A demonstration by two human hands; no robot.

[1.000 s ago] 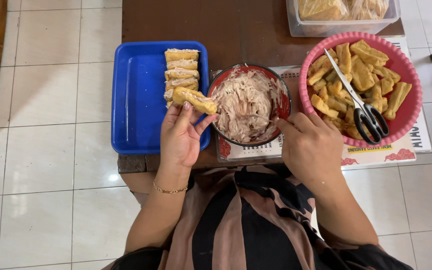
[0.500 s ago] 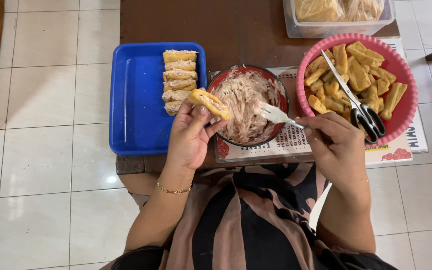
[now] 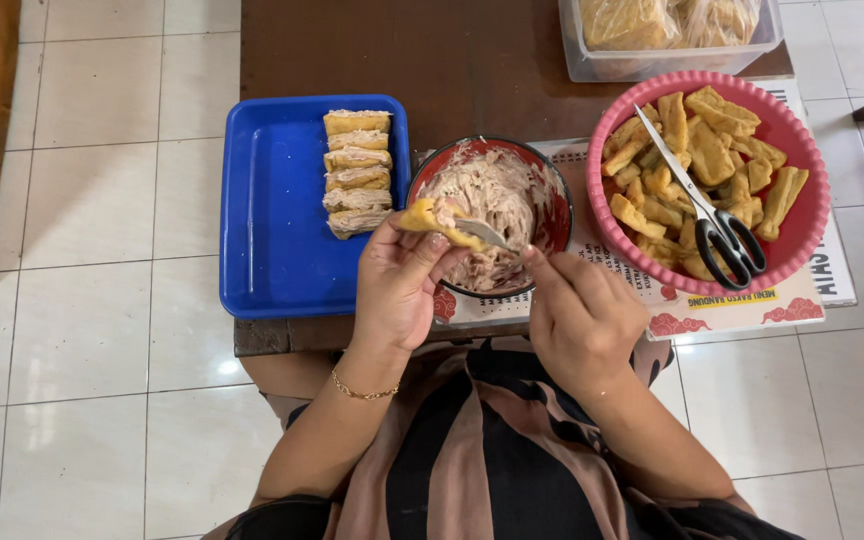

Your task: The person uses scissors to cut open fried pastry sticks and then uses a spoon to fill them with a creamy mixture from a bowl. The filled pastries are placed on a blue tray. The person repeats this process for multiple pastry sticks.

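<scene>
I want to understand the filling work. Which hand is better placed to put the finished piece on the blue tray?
Probably the left. The left hand already holds the fried tofu piece and is nearer the blue tray. The right hand holds the spoon over the bowl of filling.

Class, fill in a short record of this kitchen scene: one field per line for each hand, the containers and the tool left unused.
left hand: holds a fried tofu piece over the bowl
right hand: holds a spoon, its tip at the tofu piece
bowl: red, holds pale shredded filling
blue tray: five filled pieces in a row at its right side
pink basket: unfilled fried tofu pieces
scissors: lying on the pieces in the basket
clear tub: top of the table, bagged food inside
</scene>
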